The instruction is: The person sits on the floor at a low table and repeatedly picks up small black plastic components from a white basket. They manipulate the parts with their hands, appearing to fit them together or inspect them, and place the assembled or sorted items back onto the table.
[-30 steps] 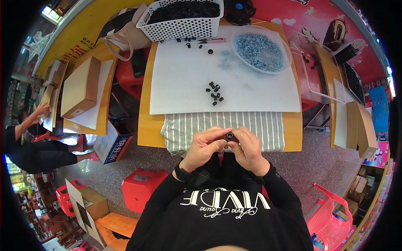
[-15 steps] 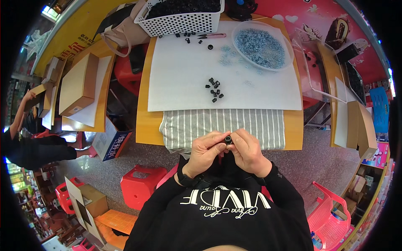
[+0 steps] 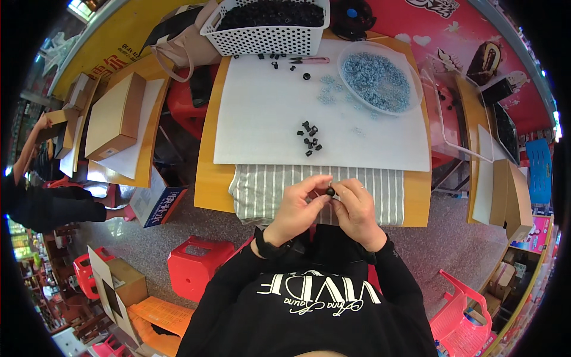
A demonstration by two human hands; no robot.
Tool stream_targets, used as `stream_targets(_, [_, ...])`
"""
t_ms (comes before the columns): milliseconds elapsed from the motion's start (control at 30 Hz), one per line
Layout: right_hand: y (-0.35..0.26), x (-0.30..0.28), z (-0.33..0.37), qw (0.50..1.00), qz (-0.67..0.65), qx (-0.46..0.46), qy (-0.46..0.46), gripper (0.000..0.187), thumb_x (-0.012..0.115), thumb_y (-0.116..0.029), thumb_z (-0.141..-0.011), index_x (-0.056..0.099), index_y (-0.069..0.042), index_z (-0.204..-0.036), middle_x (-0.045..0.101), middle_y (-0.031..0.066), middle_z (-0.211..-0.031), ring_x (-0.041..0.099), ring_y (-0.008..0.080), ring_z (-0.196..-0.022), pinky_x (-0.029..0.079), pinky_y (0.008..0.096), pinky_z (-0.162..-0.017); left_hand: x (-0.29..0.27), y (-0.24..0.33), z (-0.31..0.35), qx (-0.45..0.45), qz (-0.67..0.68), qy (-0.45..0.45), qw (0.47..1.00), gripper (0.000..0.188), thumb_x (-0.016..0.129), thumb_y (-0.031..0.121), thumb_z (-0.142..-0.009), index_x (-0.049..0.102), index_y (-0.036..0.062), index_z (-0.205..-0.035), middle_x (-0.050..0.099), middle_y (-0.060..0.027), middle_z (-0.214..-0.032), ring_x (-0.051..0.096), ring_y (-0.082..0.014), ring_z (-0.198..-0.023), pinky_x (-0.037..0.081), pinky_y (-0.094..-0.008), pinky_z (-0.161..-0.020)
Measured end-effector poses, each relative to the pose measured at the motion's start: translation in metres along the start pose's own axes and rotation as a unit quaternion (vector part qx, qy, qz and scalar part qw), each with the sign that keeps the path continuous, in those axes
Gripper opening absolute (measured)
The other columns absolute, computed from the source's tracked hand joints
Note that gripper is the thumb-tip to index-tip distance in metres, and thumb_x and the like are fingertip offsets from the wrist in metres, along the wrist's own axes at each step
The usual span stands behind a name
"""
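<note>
A small round black plastic part (image 3: 331, 191) is between my fingertips, above the near edge of a grey-and-white striped cloth (image 3: 267, 184). My left hand (image 3: 297, 208) curls in from one side, thumb and forefinger meeting the part. From the other side my right hand (image 3: 357, 211) pinches it with bent fingers. The fingers partly cover it, so its far side is hidden. Beyond the hands, a loose cluster of small black parts (image 3: 309, 141) lies on a white foam sheet (image 3: 256, 131).
At the back stands a white perforated basket (image 3: 267, 43) full of black parts. A round clear tray (image 3: 418, 95) holds many tiny bluish pieces, some spilled beside it. Pink-handled snips (image 3: 315, 60) lie near the basket. A red stool (image 3: 196, 268) stands left; a person's arm (image 3: 27, 152) shows far left.
The black part has turned: its hollow ring end showed before, a smooth rounded side now. My left fingers have spread a little. The view has shifted slightly, so the table sits lower.
</note>
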State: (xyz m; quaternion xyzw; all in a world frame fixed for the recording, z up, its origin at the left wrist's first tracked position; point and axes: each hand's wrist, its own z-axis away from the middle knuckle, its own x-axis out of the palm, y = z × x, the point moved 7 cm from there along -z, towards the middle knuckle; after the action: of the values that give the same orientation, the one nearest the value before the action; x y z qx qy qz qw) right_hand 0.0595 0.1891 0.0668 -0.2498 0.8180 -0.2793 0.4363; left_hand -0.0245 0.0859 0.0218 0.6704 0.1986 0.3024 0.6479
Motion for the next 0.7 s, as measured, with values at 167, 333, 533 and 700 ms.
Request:
stream_targets(167, [0.006,0.005,-0.005,0.998,0.023,-0.006,-0.05,0.035,0.065,0.01,-0.071,0.063,0.004,-0.105,0.058,0.0149,-0.092,0.058,0.0341,-0.082,0.049,0.0404,-0.067,0.007,0.023,-0.008,0.187,-0.315,0.008,0.931,0.038,0.062,-0.012,-0.077,0.064,-0.0029,-0.114,0.063,-0.0169,-0.096,0.063,-0.0293,-0.086,0.051,-0.0336,-0.068])
stream_targets(333, [0.007,0.013,-0.006,0.993,0.073,-0.034,-0.09,0.028,0.062,0.007,-0.069,0.062,0.004,-0.096,0.054,0.0146,-0.089,0.056,0.0337,-0.08,0.049,0.04,-0.068,0.007,0.02,-0.003,0.222,-0.351,0.01,0.91,0.04,0.062,-0.012,-0.072,0.063,-0.0035,-0.112,0.063,-0.0157,-0.097,0.057,-0.0341,-0.095,0.049,-0.0389,-0.079])
stream_targets(533, [-0.001,0.023,-0.01,0.986,0.103,-0.077,-0.102,0.025,0.062,0.004,-0.066,0.06,0.005,-0.091,0.052,0.0166,-0.087,0.054,0.0333,-0.077,0.048,0.0391,-0.066,0.01,0.042,-0.001,0.22,-0.361,-0.031,0.906,0.048,0.06,-0.012,-0.071,0.058,-0.0094,-0.119,0.06,-0.0203,-0.112,0.055,-0.0367,-0.104,0.048,-0.0416,-0.087])
stream_targets(700, [0.007,0.024,-0.008,0.989,0.078,-0.082,-0.096,0.02,0.062,0.002,-0.065,0.059,0.004,-0.085,0.051,0.0163,-0.086,0.053,0.033,-0.075,0.047,0.0387,-0.063,0.014,0.03,-0.001,0.245,-0.356,-0.068,0.899,0.051,0.061,-0.011,-0.07,0.055,-0.014,-0.12,0.059,-0.0233,-0.114,0.057,-0.0395,-0.103,0.049,-0.0435,-0.091])
